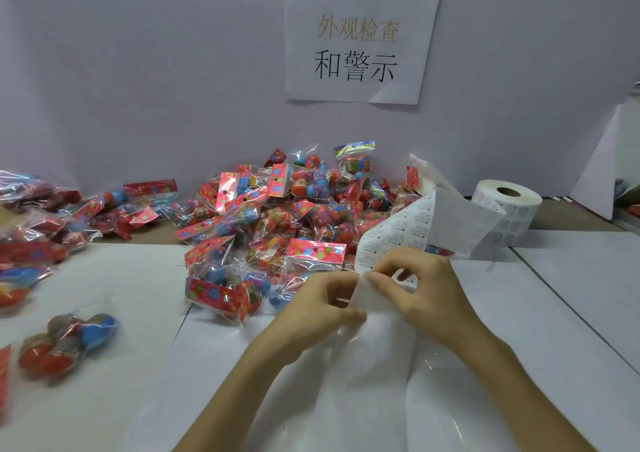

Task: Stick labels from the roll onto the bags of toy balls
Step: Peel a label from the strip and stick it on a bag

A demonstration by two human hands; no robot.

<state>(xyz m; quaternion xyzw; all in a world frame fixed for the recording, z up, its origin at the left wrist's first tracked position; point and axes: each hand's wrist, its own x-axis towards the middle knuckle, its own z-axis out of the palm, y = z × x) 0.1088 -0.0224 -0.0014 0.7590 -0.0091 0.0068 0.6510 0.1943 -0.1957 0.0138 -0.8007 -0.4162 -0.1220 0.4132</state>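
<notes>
While the right hand (426,289) pinches the near edge of the label strip (405,230) and the left hand (322,308) grips its backing, the strip runs away rightward to the roll (507,209); the bags (277,216) lie heaped nearer the left hand.

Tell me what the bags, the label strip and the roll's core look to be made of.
Bags: thin clear plastic film, glossy. It crinkles, throws glints, and the contents show through.
Label strip: matte white paper, probably printed stickers on a backing sheet. It curls softly without glare.
Roll's core: brown and dull, likely cardboard.
</notes>
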